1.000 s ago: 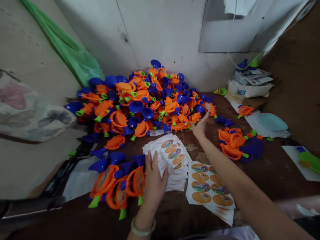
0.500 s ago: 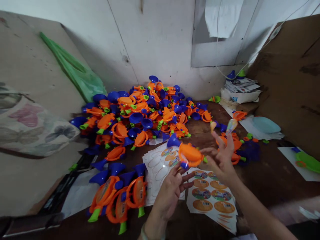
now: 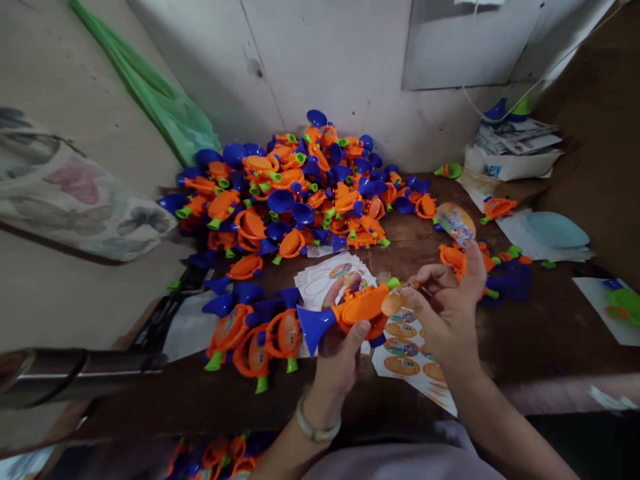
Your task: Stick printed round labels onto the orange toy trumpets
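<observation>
Left hand (image 3: 340,353) grips a glossy orange plastic toy trumpet (image 3: 363,307) with a flared blue bell and lime-green mouthpiece, held in the air over the table, fingers curled around the body. Right hand (image 3: 445,313) is just beside it, fingers closed in a pinch on a round tan paper sticker (image 3: 394,301) near the trumpet's mouthpiece end. A second round glossy printed sticker (image 3: 455,223) stands just above the right hand, touching its fingertips. Pale bangle (image 3: 315,425) on left wrist. Below the hands, white sticker sheets (image 3: 335,283) with round printed labels lie on a dark, worn wooden table (image 3: 415,230). A big heap of orange-and-blue plastic trumpets (image 3: 300,193) sits against a white panel wall (image 3: 320,60). Labelled trumpets (image 3: 255,340) lie left of the hands, and a smaller trumpet cluster (image 3: 457,260) is behind the right hand. Crumpled green plastic bag (image 3: 150,93) leans at the left.
</observation>
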Available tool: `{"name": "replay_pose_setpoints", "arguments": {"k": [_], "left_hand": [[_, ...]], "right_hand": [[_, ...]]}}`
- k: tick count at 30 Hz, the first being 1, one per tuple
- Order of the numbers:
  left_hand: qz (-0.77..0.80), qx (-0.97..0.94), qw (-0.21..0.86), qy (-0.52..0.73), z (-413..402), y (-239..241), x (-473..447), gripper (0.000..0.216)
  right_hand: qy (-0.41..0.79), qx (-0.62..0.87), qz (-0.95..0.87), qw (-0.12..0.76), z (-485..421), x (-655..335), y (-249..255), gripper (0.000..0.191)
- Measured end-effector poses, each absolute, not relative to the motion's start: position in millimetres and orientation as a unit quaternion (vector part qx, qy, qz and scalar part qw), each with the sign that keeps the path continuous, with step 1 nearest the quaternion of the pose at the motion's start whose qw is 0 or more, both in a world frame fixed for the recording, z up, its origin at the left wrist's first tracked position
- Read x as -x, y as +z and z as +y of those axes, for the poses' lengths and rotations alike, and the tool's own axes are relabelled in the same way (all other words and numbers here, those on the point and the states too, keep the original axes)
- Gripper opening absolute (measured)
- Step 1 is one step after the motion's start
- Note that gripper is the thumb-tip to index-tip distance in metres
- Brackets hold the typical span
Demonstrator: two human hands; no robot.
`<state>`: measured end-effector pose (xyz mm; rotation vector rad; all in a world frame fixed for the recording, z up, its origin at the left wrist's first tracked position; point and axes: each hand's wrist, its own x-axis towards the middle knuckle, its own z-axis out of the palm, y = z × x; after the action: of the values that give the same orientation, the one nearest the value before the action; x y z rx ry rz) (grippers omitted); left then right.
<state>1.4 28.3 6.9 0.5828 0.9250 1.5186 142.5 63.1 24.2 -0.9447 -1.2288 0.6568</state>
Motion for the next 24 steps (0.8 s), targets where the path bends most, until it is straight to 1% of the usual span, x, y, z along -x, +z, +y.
{"name": "replay_pose_setpoints", "arguments": {"k": [3, 6, 11, 14, 17, 24], "left_hand": [[0.379, -0.283, 0.588, 0.656, 23, 4, -1, 0.095], [0.368, -0.326, 0.555, 0.671, 21, -3, 0, 0.086], [0.395, -0.369, 0.495, 0.680, 22, -5, 1, 0.080], [0.397, -0.390, 0.462, 0.690, 22, -3, 0, 0.072], [0.406, -0.397, 0.457, 0.685, 21, -5, 0, 0.063], [0.395, -0.410, 0.435, 0.697, 18, -19, 1, 0.058]], "right_hand": [[0.324, 0.407, -0.534, 0.667, 54, -126, 23, 0.099], [0.329, 0.399, -0.530, 0.672, 48, -117, 20, 0.101], [0.322, 0.405, -0.537, 0.666, 44, -111, 19, 0.101], [0.311, 0.415, -0.549, 0.656, 43, -111, 19, 0.099], [0.300, 0.419, -0.551, 0.656, 41, -110, 19, 0.094], [0.393, 0.409, -0.486, 0.665, 38, -109, 25, 0.092]]}}
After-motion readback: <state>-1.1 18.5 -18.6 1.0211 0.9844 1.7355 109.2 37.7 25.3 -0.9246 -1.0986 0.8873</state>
